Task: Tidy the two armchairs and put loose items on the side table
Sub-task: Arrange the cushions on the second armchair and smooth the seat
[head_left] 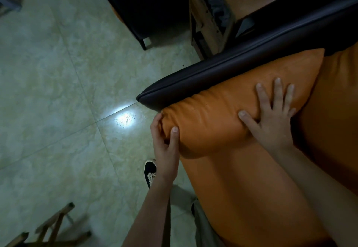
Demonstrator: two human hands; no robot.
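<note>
Orange cushion (222, 119) lies on the near armchair (242, 188), up against the black armrest (232, 72). Its near end overhangs the seat's front edge.
Left hand (166, 144) grips that end: fingers curled round it, thumb on top.
Right hand (271, 119) lies flat on the cushion's top with fingers spread wide, denting the leather and holding nothing.
The seat is orange leather, same as the cushion.
Floor (58, 92) is pale green marbled tile with grout lines and one hard glare spot just left of the armrest tip.
Second armchair (147, 4) sits at the top, dark and mostly cut off, one leg visible.
Wooden frame (205, 20) stands between the two chairs. What's inside is dark, can't make it out.
Black shoe (150, 171) with white laces is half hidden behind the left wrist.
Wooden stand (54, 225) bottom left is blurred and cropped.
</note>
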